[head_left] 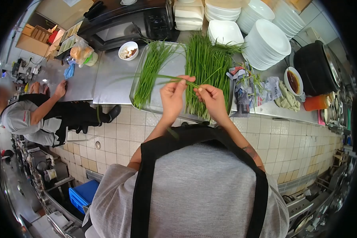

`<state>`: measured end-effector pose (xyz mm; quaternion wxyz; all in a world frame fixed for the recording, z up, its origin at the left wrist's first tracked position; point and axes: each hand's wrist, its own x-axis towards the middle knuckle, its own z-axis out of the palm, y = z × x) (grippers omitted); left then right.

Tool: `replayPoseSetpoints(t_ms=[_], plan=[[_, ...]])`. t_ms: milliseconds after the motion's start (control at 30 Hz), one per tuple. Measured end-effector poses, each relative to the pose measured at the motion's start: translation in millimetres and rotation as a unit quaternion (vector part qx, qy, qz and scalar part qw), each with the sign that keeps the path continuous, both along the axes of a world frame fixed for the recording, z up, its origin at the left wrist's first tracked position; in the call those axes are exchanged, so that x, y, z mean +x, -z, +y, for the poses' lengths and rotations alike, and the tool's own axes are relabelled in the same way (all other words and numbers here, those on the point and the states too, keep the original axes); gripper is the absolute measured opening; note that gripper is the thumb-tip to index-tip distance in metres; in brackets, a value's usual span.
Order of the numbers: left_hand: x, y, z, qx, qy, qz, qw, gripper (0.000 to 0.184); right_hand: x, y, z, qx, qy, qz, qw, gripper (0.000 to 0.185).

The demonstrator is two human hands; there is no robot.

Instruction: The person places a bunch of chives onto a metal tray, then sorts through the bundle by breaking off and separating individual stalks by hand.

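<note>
Both my hands are over a metal tray (179,112), pinching a few long green stalks that stretch out leftward. My left hand (173,95) grips them with thumb and fingers, and my right hand (211,99) closes on their end a little to the right. Beneath and around the right hand lies a large pile of green stalks (208,59). A smaller bundle of green stalks (150,71) lies on the tray's left side.
Right of the tray are newspaper with trimmings (248,91), a cloth (287,99), a bowl of dark sauce (293,81) and stacked white bowls (265,45). A small white bowl (128,51) sits left. Another person (39,115) stands at the far left counter.
</note>
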<state>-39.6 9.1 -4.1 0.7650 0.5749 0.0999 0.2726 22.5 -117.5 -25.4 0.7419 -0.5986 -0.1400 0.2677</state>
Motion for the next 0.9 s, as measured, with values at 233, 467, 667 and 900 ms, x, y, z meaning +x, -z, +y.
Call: replayPoseSetpoints(t_ms=[233, 467, 667, 900], plan=[[-6.8, -4.5, -7.7, -0.088, 0.023, -0.003, 0.996, 0.018, 9.2, -7.1, -3.7, -0.126, 0.017, -0.177, 0.976, 0.018], [-5.0, 2.1, -20.2, -0.033, 0.011, -0.037, 0.999, 0.019, 7.1, -4.8, 5.8, 0.048, 0.134, 0.171, 0.975, 0.016], [-4.6, -18.7, 21.6, 0.032, -0.012, 0.087, 0.996, 0.018, 59.0, 11.4, -39.9, 0.020, 0.228, 0.103, 0.968, 0.018], [-28.2, 64.3, 131.3, 0.294, -0.046, 0.400, 0.867, 0.021, 115.6, 46.5, -112.5, -0.412, 0.331, -0.409, 0.744, 0.056]])
